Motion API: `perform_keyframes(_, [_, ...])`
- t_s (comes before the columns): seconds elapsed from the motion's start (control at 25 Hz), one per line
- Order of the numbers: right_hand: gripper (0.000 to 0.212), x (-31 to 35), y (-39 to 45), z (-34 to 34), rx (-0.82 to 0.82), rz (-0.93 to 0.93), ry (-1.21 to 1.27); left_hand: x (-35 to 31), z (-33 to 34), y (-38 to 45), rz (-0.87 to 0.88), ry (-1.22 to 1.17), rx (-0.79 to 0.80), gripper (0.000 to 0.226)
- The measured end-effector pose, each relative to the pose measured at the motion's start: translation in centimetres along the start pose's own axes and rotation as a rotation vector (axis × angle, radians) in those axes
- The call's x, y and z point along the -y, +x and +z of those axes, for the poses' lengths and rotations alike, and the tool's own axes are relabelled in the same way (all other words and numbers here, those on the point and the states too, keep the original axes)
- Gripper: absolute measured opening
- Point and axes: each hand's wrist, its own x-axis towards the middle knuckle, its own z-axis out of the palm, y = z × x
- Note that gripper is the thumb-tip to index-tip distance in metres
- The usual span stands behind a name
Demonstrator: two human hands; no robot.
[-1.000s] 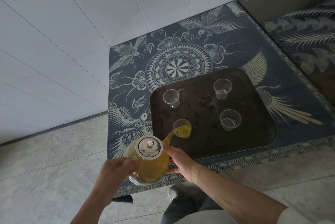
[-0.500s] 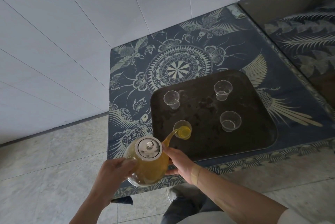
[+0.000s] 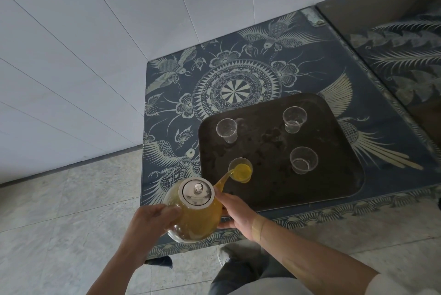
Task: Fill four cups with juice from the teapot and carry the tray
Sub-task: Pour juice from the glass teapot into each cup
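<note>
A glass teapot (image 3: 196, 217) full of yellow juice, with a steel lid, is tilted over the near left corner of the dark tray (image 3: 338, 189). Its spout runs juice into the near left cup (image 3: 240, 170), which holds yellow juice. My left hand (image 3: 149, 225) grips the teapot's left side. My right hand (image 3: 235, 213) holds the pot's right side under the spout. Three clear cups stand empty on the tray: far left (image 3: 227, 130), far right (image 3: 294, 119), near right (image 3: 303, 160).
The tray lies on a dark blue patterned table (image 3: 238, 84) set against a white panelled wall (image 3: 95, 44). A second patterned table (image 3: 405, 60) adjoins on the right. Grey tiled floor (image 3: 59, 223) lies to the left and below; my legs stand at the table's front edge.
The juice level in the near left cup has risen a little as the pour goes on. Both hands and the teapot have hardly moved.
</note>
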Motion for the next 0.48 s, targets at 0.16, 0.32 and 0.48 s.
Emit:
perform_keyframes(0.16, [0.056,0.20,-0.07,-0.03,-0.002,0.001,0.005,-0.06,0.06,0.27,0.017,0.023,-0.009,0.041])
perform_keyframes(0.32, [0.050,0.58,-0.22,-0.06,-0.006,0.004,0.000,0.07,-0.06,0.64,0.018,0.034,-0.005,0.041])
perform_keyframes(0.48, [0.048,0.68,-0.25,-0.05,-0.013,0.011,-0.015,0.17,-0.16,0.85,0.003,0.048,0.005,0.042])
